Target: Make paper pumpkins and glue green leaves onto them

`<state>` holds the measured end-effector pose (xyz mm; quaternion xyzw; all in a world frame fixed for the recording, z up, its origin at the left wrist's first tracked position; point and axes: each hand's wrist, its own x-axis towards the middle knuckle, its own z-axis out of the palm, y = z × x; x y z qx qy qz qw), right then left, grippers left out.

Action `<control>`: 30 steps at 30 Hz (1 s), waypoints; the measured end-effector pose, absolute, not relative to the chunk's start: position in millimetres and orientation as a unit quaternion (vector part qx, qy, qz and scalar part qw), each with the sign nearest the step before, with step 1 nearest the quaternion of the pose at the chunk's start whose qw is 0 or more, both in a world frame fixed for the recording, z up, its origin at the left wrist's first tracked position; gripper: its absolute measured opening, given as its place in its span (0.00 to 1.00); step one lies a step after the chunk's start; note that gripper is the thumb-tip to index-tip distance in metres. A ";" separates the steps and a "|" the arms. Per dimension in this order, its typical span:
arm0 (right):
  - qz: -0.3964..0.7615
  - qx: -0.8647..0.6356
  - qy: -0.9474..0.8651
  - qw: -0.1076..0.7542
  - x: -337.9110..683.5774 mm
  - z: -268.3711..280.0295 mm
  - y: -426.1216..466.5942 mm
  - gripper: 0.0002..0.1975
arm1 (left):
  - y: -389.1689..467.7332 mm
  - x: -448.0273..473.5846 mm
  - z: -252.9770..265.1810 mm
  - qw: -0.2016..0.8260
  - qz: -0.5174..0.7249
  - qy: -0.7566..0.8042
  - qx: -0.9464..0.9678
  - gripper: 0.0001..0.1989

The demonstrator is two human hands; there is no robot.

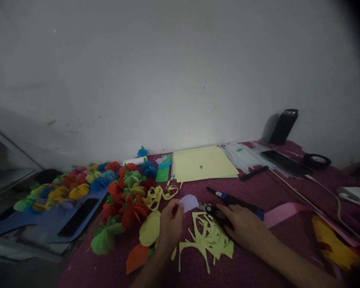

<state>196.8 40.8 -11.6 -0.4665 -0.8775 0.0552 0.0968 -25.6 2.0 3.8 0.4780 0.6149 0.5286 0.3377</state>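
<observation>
Head-worn camera, facing pale wall [180, 80], angled down over purple tabletop [90, 266]

No txt, nos., logos or signs legible in this head-cam view. Any markings on the black-handled scissors [209, 209], the blue-and-black utility knife [243, 203], the dark phone [283, 162] and the white charger [358, 195] are too blurred or small to read; ditto the round black item [317, 161] w/ pale centre, approx. beside the phone, & the black bottle [284, 127] nr. the wall.
</observation>
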 end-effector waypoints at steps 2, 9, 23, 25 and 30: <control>0.047 -0.453 -0.885 0.100 197.7 -9.5 38.6 0.27 | 1.0 -22.5 1.8 0.334 0.514 0.616 0.494 0.09; 0.124 -0.429 -0.876 0.181 203.7 -1.7 46.4 0.15 | -2.4 -13.5 -1.2 0.307 0.477 0.618 0.545 0.08; 0.391 -0.386 -0.811 0.203 136.4 30.5 97.5 0.07 | -13.9 -14.3 15.1 0.180 0.557 0.599 0.546 0.21; 0.378 -0.410 -0.808 0.191 112.8 30.7 124.7 0.09 | -18.7 -11.5 17.2 0.143 0.572 0.576 0.566 0.21; 0.329 -0.465 -0.808 0.153 48.0 18.7 180.3 0.14 | -28.7 2.9 12.4 0.185 0.525 0.531 0.638 0.25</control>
